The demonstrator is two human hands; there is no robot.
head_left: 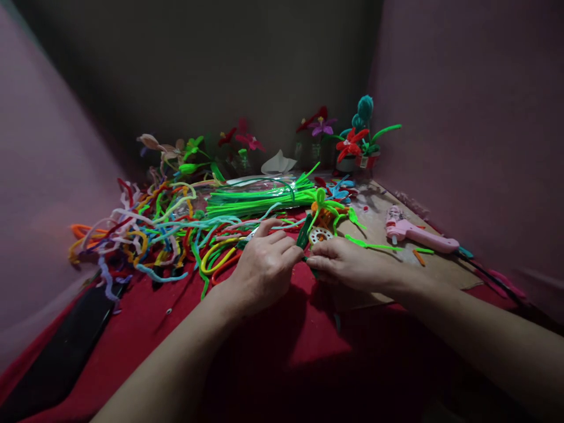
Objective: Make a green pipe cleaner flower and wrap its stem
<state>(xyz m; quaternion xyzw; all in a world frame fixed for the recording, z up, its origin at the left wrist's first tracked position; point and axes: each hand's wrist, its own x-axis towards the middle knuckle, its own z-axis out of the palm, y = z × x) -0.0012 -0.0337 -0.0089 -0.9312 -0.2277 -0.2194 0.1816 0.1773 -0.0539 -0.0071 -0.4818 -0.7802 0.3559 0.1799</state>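
Observation:
My left hand [269, 261] and my right hand [338, 261] meet close together above the red cloth. Between their fingertips is a dark green pipe cleaner [304, 235], bent upward at one end; both hands pinch it. Part of it is hidden behind the fingers. Just beyond my right hand sits a white disc with holes [321, 236]. Behind that stands a bright green pipe-cleaner piece [321, 202] with looped leaves, beside an orange object [323, 217] whose kind I cannot make out.
Tangled coloured pipe cleaners [154, 226] cover the left side. A bundle of bright green pipe cleaners [259, 197] lies at the back. A pink glue gun [418, 232] rests on brown cardboard [453, 273] to the right. Pipe-cleaner flowers [351, 144] line the wall. A black flat object [66, 346] lies front left.

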